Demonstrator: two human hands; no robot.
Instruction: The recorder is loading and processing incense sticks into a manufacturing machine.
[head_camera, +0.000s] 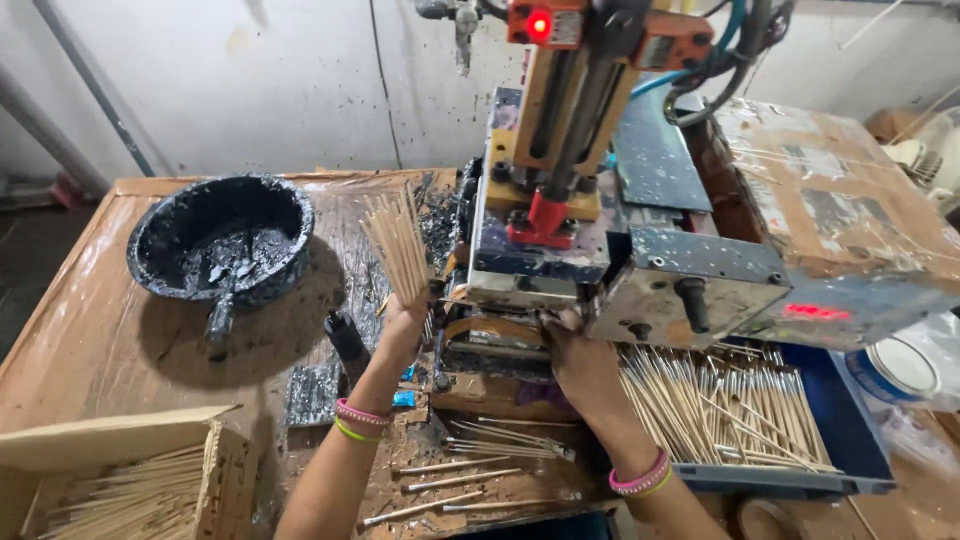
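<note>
The wooden table (90, 330) carried all items and was coated with dark residue. The machine (600, 200), the largest unit, stood at the table's centre-right with a red indicator lamp (539, 25) lit at its top. A blue tray (850, 440) lay below the machine's right side and held a layer of thin sticks (720, 405). A black bowl (222, 240) containing dark paste stood at the left rear. A cardboard box (120, 470) with further sticks occupied the near left corner. Loose coated sticks (460, 470) lay on the table between the forearms.

The left hand (402, 318) was raised beside the machine, fingers closed around the lower end of a fanned bundle of sticks (398, 240). The right hand (575, 355) rested against the machine's front underside; its fingers appeared curled, but whether they gripped anything could not be determined.
</note>
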